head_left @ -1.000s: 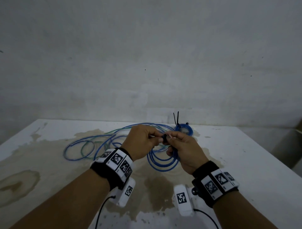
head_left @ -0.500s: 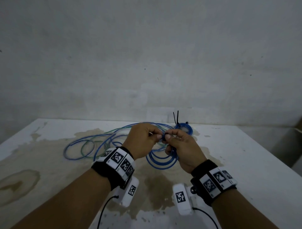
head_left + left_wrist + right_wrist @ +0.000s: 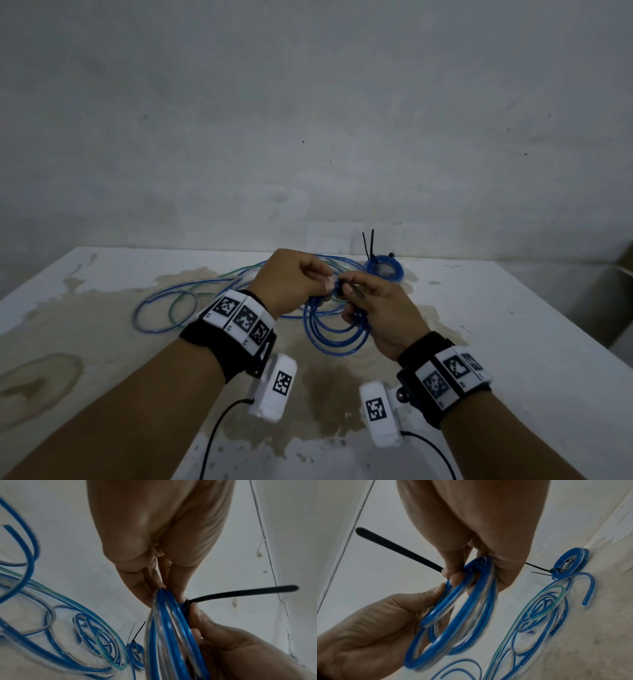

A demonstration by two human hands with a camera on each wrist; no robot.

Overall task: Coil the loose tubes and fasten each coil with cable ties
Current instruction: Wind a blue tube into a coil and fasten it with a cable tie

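A blue tube coil [image 3: 337, 329] hangs above the table [image 3: 513, 342], both hands pinching its top: left hand [image 3: 291, 284] steadying, right hand [image 3: 376, 308] working a black cable tie [image 3: 240, 593]. One tied coil [image 3: 383, 269] sits behind; loose tubes [image 3: 178, 305] remain uncoiled.

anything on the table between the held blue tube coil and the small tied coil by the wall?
Bare stained table between the held blue tube coil and the small tied blue coil, in the head view.
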